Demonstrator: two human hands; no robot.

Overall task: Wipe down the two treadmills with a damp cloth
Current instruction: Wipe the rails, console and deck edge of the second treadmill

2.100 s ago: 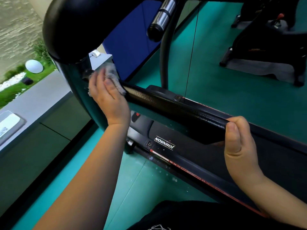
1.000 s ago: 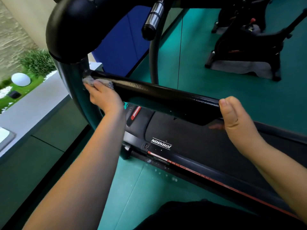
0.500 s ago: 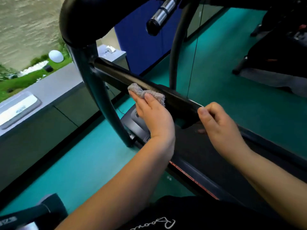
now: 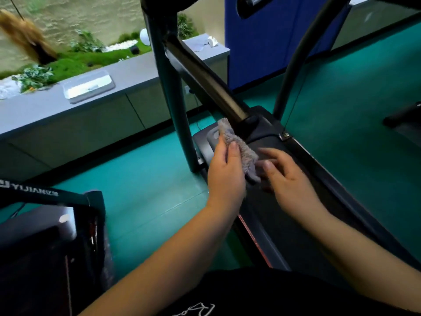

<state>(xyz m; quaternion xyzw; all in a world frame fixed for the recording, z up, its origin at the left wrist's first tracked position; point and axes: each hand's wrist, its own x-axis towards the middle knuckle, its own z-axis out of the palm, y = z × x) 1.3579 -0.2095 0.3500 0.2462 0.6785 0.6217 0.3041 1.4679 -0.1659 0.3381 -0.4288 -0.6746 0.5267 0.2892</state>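
We are gripping the grey cloth [image 4: 239, 151] in our left hand [image 4: 225, 174], fingers folded over it, just beside the lower end of the treadmill's black handrail [image 4: 205, 83] and above the front of the treadmill belt [image 4: 259, 208]. Our right hand [image 4: 289, 179] is hovering just beside the cloth's lower end, fingers loosely spread, holding nothing; blur is hiding whether its thumb is touching the cloth. Another black machine [image 4: 45, 247] is standing lower left on the teal floor [image 4: 148, 179].

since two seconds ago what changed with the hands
The left hand slid the cloth down the handrail, top to lower end. The right hand let go of that end, now open beside the cloth. Left hand still grips the cloth.
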